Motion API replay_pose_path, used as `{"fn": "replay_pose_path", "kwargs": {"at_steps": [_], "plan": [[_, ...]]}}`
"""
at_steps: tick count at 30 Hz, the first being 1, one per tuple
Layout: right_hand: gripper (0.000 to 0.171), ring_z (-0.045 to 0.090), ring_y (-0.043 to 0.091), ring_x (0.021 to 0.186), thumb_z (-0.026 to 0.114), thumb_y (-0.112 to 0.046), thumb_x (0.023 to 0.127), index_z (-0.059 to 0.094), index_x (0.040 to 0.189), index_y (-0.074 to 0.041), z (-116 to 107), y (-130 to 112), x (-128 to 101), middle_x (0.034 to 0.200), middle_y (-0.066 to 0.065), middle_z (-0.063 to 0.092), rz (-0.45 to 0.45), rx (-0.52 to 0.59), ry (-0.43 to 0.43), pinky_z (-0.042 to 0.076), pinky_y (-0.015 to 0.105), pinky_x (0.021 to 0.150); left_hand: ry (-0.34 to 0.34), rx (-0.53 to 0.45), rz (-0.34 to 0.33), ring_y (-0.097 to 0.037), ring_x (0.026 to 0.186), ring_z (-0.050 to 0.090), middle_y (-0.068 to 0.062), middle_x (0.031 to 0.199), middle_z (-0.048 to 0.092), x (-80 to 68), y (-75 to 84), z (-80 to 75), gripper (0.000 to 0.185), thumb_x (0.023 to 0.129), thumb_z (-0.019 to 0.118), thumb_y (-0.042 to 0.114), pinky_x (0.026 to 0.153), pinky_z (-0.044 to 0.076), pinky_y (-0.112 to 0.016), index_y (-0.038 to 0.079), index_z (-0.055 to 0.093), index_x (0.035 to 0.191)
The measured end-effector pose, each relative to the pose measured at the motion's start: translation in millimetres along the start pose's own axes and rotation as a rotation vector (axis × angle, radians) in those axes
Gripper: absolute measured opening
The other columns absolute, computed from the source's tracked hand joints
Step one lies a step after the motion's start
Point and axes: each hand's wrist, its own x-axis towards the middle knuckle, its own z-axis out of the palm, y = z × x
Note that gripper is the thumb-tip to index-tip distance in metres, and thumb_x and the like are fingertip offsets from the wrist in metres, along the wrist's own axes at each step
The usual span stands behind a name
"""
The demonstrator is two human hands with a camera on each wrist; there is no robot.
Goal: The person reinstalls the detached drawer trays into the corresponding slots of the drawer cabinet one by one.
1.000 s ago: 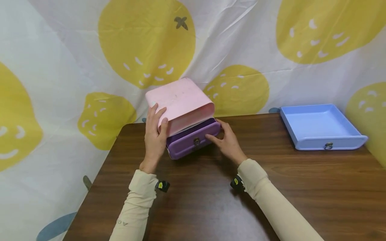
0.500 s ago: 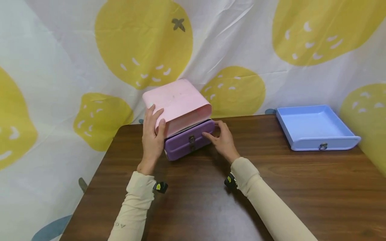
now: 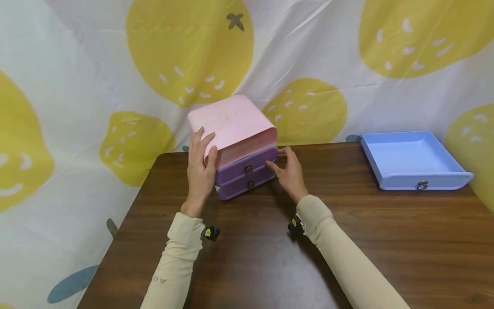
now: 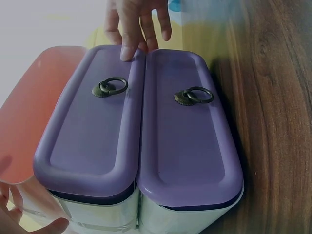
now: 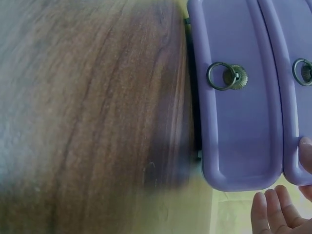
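**A:** Where are your hands?

**B:** Your left hand (image 3: 200, 169) rests against the left side of the pink cabinet (image 3: 231, 124), fingers straight up along its front left edge, thumb on the side; it presses flat and curls round nothing. Your right hand (image 3: 288, 169) is at the right end of the cabinet, fingers relaxed and nearly straight, fingertips (image 4: 129, 51) touching the right end of the upper purple drawer (image 3: 247, 162).

**A:** And where does the cabinet stand?

**B:** Near the back edge of the table (image 3: 270, 257), left of the middle, turned a little so its front faces you and slightly to the right. It sits close to the lemon-print cloth (image 3: 115, 86) that hangs behind the table.

**A:** How do the drawers lie?

**B:** The upper purple drawer and the lower purple drawer (image 3: 247, 183) are both in, one above the other, their fronts about level and touching along the seam. Each has a small brass ring pull (image 4: 109, 87) in the middle. Above them the top slot of the cabinet stands open.

**A:** Anything else on the table?

**B:** A blue drawer (image 3: 413, 161) lies at the back right corner, well apart from the cabinet, open side up, its ring-pull front toward you.
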Motion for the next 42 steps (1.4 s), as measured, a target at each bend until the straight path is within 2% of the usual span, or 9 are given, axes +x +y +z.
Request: {"fn": "replay_pose_path", "kwargs": {"at_steps": [9,14,20,24,29,33,38,40,42], "plan": [[0.045,0.059,0.041,0.125,0.077,-0.021,0.095,0.056,0.129,-0.001,-3,0,-1,0.130,0.025,0.061,-0.007,-0.041,-0.009,0.047,0.054,0.108,0.000,0.017,-0.005,-0.027,0.164,0.019,0.002,0.169,0.038,0.4,-0.9,-0.6,0.040,0.108,0.051,0.037,0.128,0.023,-0.060,0.024,0.062,0.144],[0.052,0.057,0.043,0.127,0.077,-0.026,0.096,0.056,0.134,0.001,-15,-1,-6,0.132,0.026,0.058,-0.029,-0.112,-0.038,0.044,0.055,0.112,0.001,0.015,-0.004,-0.027,0.164,0.018,0.002,0.169,0.038,0.7,-2.4,0.8,0.040,0.108,0.052,0.036,0.128,0.022,-0.060,0.024,0.062,0.144],[0.051,0.055,0.039,0.127,0.075,-0.032,0.096,0.059,0.134,-0.001,-48,3,-19,0.131,0.021,0.057,-0.099,-0.344,-0.047,0.048,0.055,0.106,0.000,0.011,-0.009,-0.028,0.164,0.018,0.003,0.169,0.037,0.8,-0.9,1.9,0.040,0.108,0.051,0.036,0.128,0.022,-0.061,0.024,0.061,0.145],[0.041,0.056,0.040,0.125,0.074,-0.030,0.096,0.065,0.127,-0.004,-74,12,-31,0.128,0.019,0.059,-0.172,-0.468,0.005,0.050,0.059,0.100,0.000,0.013,-0.016,-0.028,0.164,0.019,0.003,0.169,0.037,-0.8,-0.2,0.9,0.041,0.108,0.051,0.038,0.128,0.022,-0.062,0.024,0.061,0.145],[0.033,0.058,0.045,0.113,0.078,-0.022,0.093,0.068,0.116,-0.001,-107,25,-41,0.119,0.022,0.062,-0.261,-0.547,0.113,0.045,0.063,0.099,0.005,0.005,-0.016,-0.026,0.164,0.018,0.003,0.169,0.037,-0.8,0.6,-0.5,0.040,0.108,0.051,0.036,0.128,0.022,-0.061,0.024,0.061,0.145],[0.031,0.057,0.048,0.110,0.079,-0.017,0.091,0.068,0.112,0.002,-135,29,-44,0.115,0.024,0.061,-0.291,-0.579,0.189,0.040,0.063,0.102,0.006,0.002,-0.013,-0.026,0.164,0.018,0.003,0.170,0.037,-0.6,0.1,-1.3,0.041,0.108,0.051,0.039,0.128,0.022,-0.062,0.024,0.061,0.145],[0.036,0.049,0.054,0.124,0.077,-0.020,0.092,0.066,0.115,0.005,-176,31,-45,0.123,0.033,0.056,-0.200,-0.636,0.226,0.020,0.074,0.118,-0.005,0.006,-0.016,-0.023,0.164,0.017,0.006,0.170,0.035,0.9,0.8,-0.6,0.047,0.108,0.046,0.051,0.128,0.023,-0.061,0.026,0.060,0.145],[0.041,0.045,0.059,0.128,0.076,-0.025,0.094,0.065,0.118,0.006,-192,34,-46,0.129,0.036,0.053,-0.127,-0.679,0.214,0.006,0.082,0.118,-0.006,0.006,-0.019,-0.022,0.164,0.017,0.006,0.170,0.035,0.7,1.0,0.0,0.050,0.107,0.045,0.055,0.128,0.023,-0.061,0.026,0.060,0.145],[0.046,0.043,0.062,0.128,0.074,-0.031,0.095,0.064,0.120,0.006,-209,38,-48,0.133,0.038,0.050,-0.064,-0.721,0.192,0.001,0.086,0.115,-0.003,0.005,-0.022,-0.023,0.164,0.017,0.006,0.170,0.036,-0.1,1.1,0.8,0.052,0.107,0.044,0.057,0.128,0.023,-0.061,0.025,0.060,0.145]]}}
